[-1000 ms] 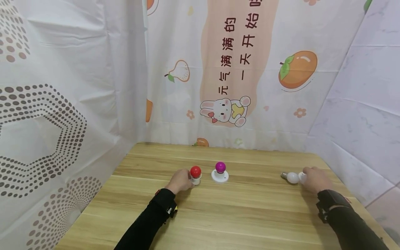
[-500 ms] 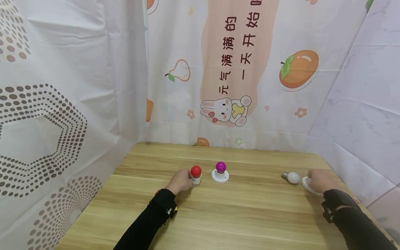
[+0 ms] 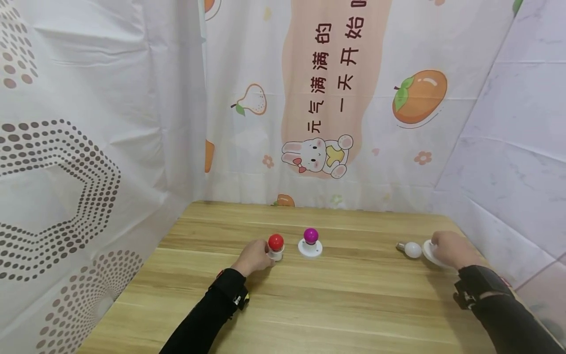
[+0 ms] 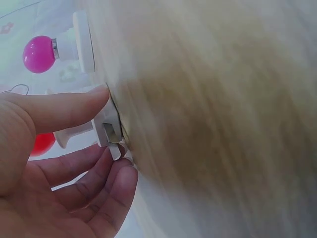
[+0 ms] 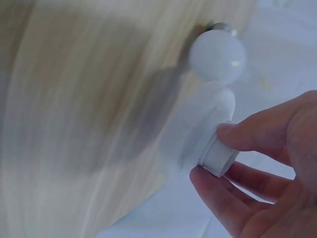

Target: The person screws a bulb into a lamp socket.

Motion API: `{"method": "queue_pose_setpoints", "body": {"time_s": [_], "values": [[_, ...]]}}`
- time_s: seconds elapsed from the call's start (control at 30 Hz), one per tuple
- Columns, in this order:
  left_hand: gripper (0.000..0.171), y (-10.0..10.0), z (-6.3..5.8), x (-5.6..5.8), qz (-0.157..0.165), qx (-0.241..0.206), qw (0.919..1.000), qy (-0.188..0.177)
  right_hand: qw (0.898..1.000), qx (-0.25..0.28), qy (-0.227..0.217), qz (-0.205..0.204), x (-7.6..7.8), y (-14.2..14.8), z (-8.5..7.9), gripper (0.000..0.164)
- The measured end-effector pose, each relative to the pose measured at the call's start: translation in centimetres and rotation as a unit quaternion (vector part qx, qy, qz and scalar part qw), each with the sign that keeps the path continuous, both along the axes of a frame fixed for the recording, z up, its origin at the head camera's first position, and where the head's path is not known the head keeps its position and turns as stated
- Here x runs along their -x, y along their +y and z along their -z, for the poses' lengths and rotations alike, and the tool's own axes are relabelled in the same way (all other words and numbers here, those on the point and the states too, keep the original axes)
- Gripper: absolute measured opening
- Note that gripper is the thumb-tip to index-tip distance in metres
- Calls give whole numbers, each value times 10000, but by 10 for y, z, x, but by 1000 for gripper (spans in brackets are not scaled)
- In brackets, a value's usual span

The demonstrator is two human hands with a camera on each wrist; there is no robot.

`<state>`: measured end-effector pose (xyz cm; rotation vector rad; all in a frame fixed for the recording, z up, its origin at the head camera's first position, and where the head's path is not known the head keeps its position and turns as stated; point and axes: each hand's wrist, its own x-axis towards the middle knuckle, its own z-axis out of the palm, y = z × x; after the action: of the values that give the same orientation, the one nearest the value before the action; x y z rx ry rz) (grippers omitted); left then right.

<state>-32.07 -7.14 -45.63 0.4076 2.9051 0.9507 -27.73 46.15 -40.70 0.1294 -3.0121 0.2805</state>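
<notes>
My left hand (image 3: 256, 257) holds the white base (image 4: 106, 124) of a lamp holder between thumb and fingers. A red bulb (image 3: 276, 242) stands upright in that holder; fingers partly cover it in the left wrist view. To its right, a magenta bulb (image 3: 311, 236) sits in a second holder with a round white base (image 3: 310, 249). On the right side, my right hand (image 3: 453, 250) pinches the short neck of a white lamp holder (image 5: 218, 154) with a broad disc base. A white bulb (image 3: 413, 250) lies on its side just left of that disc, its metal cap pointing left.
All this is on a wood-grain table (image 3: 349, 300). A printed curtain (image 3: 247, 162) hangs along its back edge, with white sheets at the left and right sides. The right hand is near the table's right edge.
My right hand has shifted slightly right and turned the lamp holder, so more of its disc shows. The left hand stays on its base, and the bulbs have not moved.
</notes>
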Motion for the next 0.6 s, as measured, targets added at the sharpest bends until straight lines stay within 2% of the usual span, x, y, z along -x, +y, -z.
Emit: {"method": "queue_pose_setpoints", "body": {"time_s": [0.3, 0.5, 0.6], "values": [[34, -7, -7, -6, 9, -9, 9999, -145, 9991, 238, 297, -194, -4, -33, -18, 29], [46, -12, -19, -13, -161, -44, 9995, -260, 9945, 555, 730, -501, -8, -66, -23, 30], [48, -14, -27, -17, -276, -127, 9994, -148, 9904, 637, 1003, -713, -9, -83, -26, 27]]}}
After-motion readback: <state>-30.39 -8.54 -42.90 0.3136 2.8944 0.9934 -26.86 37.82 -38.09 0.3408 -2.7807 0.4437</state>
